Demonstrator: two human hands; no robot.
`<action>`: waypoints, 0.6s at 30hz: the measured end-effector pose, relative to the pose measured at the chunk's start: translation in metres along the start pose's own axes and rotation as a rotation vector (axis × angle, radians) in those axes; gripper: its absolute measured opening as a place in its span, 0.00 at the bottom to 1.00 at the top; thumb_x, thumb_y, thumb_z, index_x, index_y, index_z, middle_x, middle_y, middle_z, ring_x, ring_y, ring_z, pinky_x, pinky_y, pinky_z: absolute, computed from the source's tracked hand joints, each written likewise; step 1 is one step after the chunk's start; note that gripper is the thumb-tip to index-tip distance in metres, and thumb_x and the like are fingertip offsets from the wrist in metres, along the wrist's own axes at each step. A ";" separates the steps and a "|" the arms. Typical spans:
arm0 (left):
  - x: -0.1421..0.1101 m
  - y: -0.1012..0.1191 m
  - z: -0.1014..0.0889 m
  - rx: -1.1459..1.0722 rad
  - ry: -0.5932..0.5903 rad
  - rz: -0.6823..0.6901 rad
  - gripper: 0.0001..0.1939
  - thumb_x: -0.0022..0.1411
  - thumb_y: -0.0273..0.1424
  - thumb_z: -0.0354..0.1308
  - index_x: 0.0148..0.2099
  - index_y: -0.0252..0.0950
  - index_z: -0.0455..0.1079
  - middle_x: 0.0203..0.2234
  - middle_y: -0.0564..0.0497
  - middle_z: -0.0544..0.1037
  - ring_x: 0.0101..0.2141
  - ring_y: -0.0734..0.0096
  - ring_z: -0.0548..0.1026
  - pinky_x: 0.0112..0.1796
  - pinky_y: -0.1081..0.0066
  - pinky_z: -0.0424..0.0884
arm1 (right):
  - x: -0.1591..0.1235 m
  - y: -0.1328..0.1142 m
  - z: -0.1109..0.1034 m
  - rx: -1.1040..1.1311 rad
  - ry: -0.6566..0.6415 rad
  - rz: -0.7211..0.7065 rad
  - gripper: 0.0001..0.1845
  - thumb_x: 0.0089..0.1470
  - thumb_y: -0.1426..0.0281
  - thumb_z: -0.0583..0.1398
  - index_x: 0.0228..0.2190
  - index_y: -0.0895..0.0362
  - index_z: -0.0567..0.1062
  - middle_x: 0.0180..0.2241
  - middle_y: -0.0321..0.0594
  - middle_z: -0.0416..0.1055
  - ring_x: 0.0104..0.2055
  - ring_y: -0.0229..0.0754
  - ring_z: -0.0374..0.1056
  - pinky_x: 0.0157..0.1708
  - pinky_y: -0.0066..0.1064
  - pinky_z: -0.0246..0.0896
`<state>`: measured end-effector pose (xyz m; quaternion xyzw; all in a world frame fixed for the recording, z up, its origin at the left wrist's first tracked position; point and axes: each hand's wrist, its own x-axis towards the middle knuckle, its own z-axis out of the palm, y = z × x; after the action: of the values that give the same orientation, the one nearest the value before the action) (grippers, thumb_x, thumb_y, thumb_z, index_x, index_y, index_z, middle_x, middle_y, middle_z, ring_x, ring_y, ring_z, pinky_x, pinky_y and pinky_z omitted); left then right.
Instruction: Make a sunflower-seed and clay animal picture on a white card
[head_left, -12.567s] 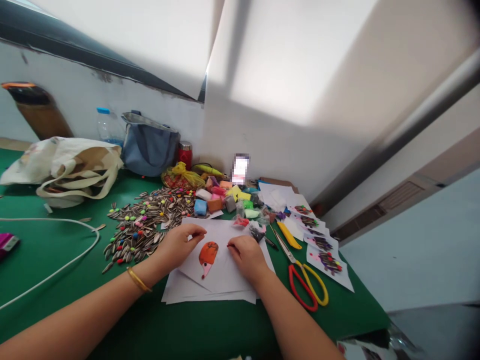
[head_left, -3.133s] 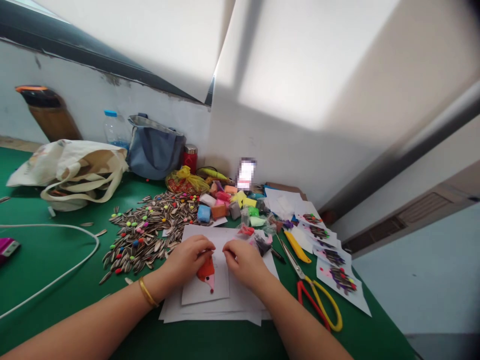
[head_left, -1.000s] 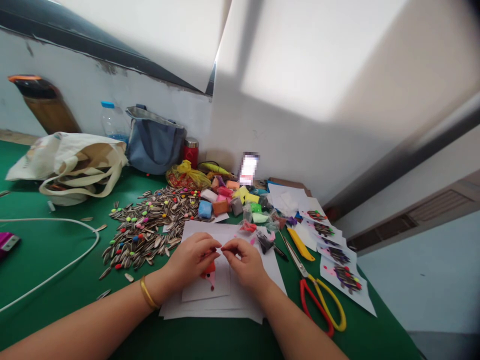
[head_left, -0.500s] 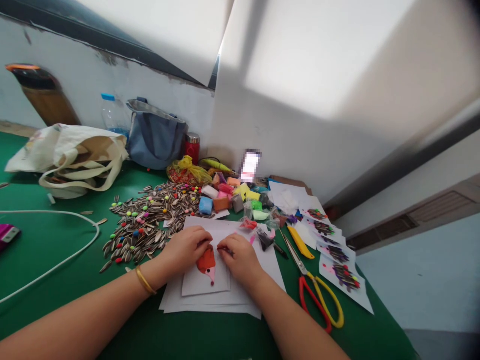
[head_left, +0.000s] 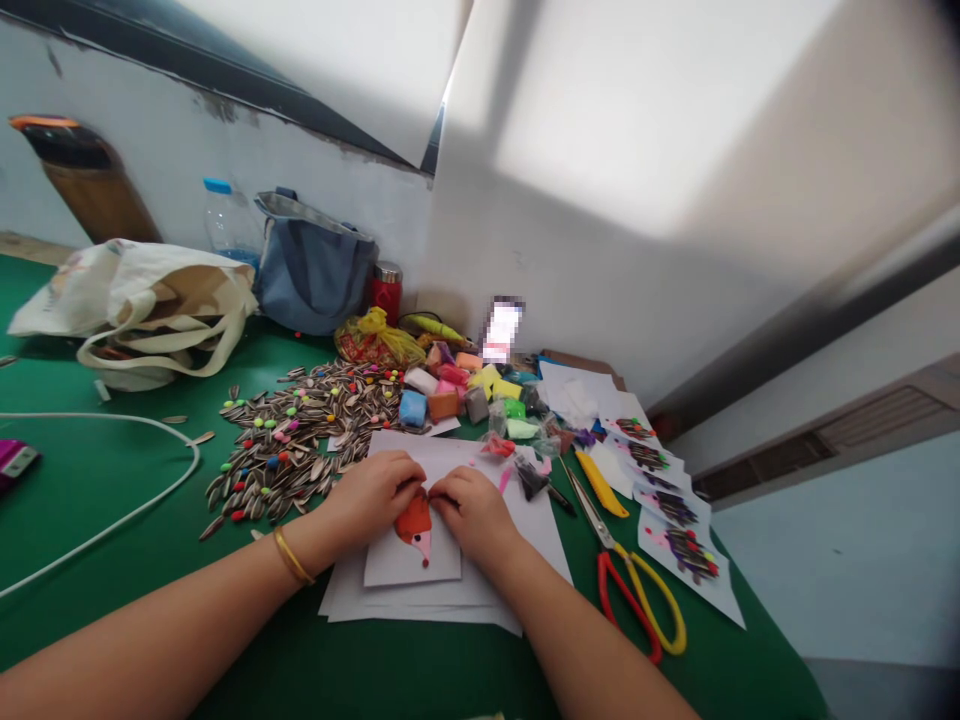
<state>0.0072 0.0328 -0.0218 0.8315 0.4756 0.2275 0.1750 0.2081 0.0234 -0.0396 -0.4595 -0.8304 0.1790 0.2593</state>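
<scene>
An orange clay shape (head_left: 413, 518) with a pink pointed snout, a black eye and a dark red nose lies on a small white card (head_left: 394, 565). The card rests on larger white sheets (head_left: 510, 590). My left hand (head_left: 379, 500), with a gold bangle on its wrist, is closed at the upper left edge of the clay. Closed in a pinch, my right hand (head_left: 472, 508) touches the clay's upper right side. The fingertips of both hands nearly meet. What either hand pinches is too small or hidden to make out.
Sunflower seeds (head_left: 300, 440) with coloured clay dots are heaped at left. Wrapped clay blocks (head_left: 442, 405) lie behind. Scissors (head_left: 611, 545), a yellow cutter (head_left: 601, 485) and seed-covered cards (head_left: 690, 555) are at right. Bags (head_left: 315, 270) and a phone (head_left: 502, 330) stand at the back.
My right hand has moved slightly left, bringing its fingertips from beside the orange clay onto its upper right edge. My left hand stays about where it was.
</scene>
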 end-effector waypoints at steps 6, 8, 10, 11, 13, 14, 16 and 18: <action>0.000 -0.001 0.001 0.007 -0.001 0.003 0.08 0.64 0.28 0.54 0.39 0.39 0.75 0.35 0.50 0.77 0.39 0.63 0.74 0.42 0.67 0.67 | 0.000 -0.001 0.002 -0.036 -0.001 0.005 0.07 0.58 0.74 0.62 0.37 0.54 0.81 0.35 0.39 0.74 0.41 0.41 0.68 0.44 0.32 0.61; 0.000 -0.001 0.001 0.010 -0.007 0.002 0.08 0.64 0.28 0.54 0.39 0.40 0.75 0.35 0.50 0.77 0.39 0.63 0.74 0.42 0.67 0.67 | -0.001 -0.001 0.003 -0.055 -0.002 0.007 0.07 0.58 0.74 0.62 0.37 0.55 0.81 0.35 0.39 0.74 0.41 0.41 0.68 0.44 0.32 0.61; 0.000 -0.001 0.001 0.010 -0.012 0.004 0.08 0.64 0.29 0.54 0.39 0.40 0.75 0.36 0.50 0.77 0.40 0.64 0.74 0.43 0.67 0.67 | -0.001 -0.002 0.003 -0.069 -0.006 0.010 0.06 0.58 0.74 0.62 0.36 0.55 0.81 0.35 0.40 0.73 0.41 0.42 0.68 0.44 0.32 0.61; 0.000 -0.001 0.001 0.009 -0.013 0.003 0.08 0.64 0.29 0.54 0.39 0.40 0.75 0.36 0.50 0.77 0.40 0.64 0.74 0.43 0.67 0.67 | -0.001 -0.002 0.003 -0.070 -0.007 0.008 0.06 0.58 0.74 0.62 0.36 0.55 0.81 0.35 0.40 0.74 0.41 0.42 0.68 0.44 0.32 0.61; 0.000 -0.001 0.001 0.008 -0.018 -0.004 0.08 0.64 0.29 0.54 0.40 0.39 0.75 0.36 0.50 0.77 0.41 0.63 0.74 0.43 0.67 0.67 | -0.002 -0.003 0.002 -0.058 -0.003 -0.001 0.07 0.58 0.74 0.62 0.37 0.55 0.81 0.35 0.40 0.74 0.41 0.42 0.68 0.45 0.33 0.62; 0.000 -0.001 0.001 0.009 -0.020 -0.010 0.08 0.64 0.29 0.54 0.40 0.39 0.75 0.36 0.50 0.77 0.41 0.63 0.74 0.43 0.67 0.67 | -0.003 -0.003 0.001 -0.046 0.001 -0.008 0.08 0.57 0.75 0.62 0.37 0.55 0.81 0.35 0.40 0.74 0.41 0.42 0.68 0.45 0.33 0.62; 0.000 -0.001 0.000 0.011 -0.029 -0.020 0.08 0.64 0.29 0.54 0.40 0.39 0.75 0.36 0.50 0.77 0.41 0.63 0.74 0.43 0.66 0.67 | -0.005 -0.002 -0.001 -0.023 0.012 -0.020 0.11 0.56 0.77 0.60 0.38 0.56 0.81 0.36 0.41 0.74 0.42 0.43 0.68 0.45 0.33 0.63; 0.000 -0.001 0.000 0.008 -0.029 -0.021 0.09 0.65 0.30 0.53 0.40 0.39 0.75 0.36 0.50 0.78 0.40 0.63 0.74 0.43 0.66 0.67 | -0.008 -0.001 -0.004 -0.012 0.027 -0.032 0.15 0.55 0.80 0.58 0.40 0.57 0.80 0.36 0.42 0.74 0.41 0.43 0.69 0.45 0.33 0.64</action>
<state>0.0066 0.0330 -0.0227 0.8304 0.4826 0.2116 0.1808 0.2136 0.0160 -0.0378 -0.4501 -0.8351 0.1635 0.2706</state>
